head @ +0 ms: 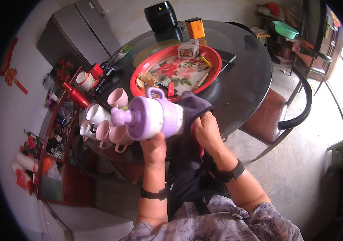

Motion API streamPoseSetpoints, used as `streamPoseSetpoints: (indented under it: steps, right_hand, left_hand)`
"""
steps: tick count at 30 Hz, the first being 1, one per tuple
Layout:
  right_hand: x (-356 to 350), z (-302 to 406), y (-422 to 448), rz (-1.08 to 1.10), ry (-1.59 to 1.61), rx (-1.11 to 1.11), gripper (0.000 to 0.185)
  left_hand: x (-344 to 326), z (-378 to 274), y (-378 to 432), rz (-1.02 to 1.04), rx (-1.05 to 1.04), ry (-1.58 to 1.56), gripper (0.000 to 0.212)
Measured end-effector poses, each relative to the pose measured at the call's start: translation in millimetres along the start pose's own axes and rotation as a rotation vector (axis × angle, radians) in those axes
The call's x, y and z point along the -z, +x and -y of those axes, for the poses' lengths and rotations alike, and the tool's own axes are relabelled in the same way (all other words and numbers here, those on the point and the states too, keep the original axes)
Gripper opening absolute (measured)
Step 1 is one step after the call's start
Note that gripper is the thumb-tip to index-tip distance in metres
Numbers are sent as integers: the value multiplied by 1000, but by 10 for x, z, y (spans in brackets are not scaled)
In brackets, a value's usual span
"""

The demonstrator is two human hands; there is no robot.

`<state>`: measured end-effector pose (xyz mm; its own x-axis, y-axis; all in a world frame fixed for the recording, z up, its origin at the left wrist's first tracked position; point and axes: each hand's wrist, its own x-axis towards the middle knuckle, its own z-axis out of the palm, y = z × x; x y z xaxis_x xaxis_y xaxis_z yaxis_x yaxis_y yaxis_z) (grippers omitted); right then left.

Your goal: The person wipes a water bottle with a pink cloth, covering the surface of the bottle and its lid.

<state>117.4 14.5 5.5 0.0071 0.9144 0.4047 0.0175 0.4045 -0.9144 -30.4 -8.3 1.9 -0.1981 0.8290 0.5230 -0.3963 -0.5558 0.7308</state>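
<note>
A purple and white lidded cup point(154, 117) with a figure-shaped knob on its lid and a loop handle lies sideways in the air. My left hand point(154, 147) supports it from below, thumb against its side. Over the cup's base, my right hand point(206, 129) presses a dark grey cloth point(194, 105), part of which hangs down below the wrist. Just left of the cup, several mugs stand at the table's edge, among them a white mug point(97, 114) and a pink mug point(118, 97).
A red floral tray point(135, 64) with small items rests on the round dark table point(246, 69). Behind it stand an orange box point(195, 27) and a black appliance point(161, 16). A red bottle point(78, 96) is at the left, and a chair point(264, 117) at the right.
</note>
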Motion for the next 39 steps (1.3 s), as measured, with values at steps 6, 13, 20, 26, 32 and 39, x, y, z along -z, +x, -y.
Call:
streamPoseSetpoints:
  steps: [6,13,20,26,32,39]
  right_hand:
    - [181,-211,-52,32,-171,-52,43]
    - [20,50,-15,211,-406,489,76]
    - [152,105,228,206,-344,565,88]
    - [459,-67,386,505,85,181,97]
    - [534,-42,448,546,92,224,98]
    - [578,-249,406,571,381,-31,74]
  left_hand:
    - [-158,-44,77,-112,-73,-32,70]
    - [-353,-79,20,-224,6,116,65]
    - [-312,-103,-44,-207,17,65,72]
    - [-191,-278,145,-83,-104,439,68]
    - [40,-379,525,191,-247,679,78]
    - [-289,-549,599,347,72,287,88]
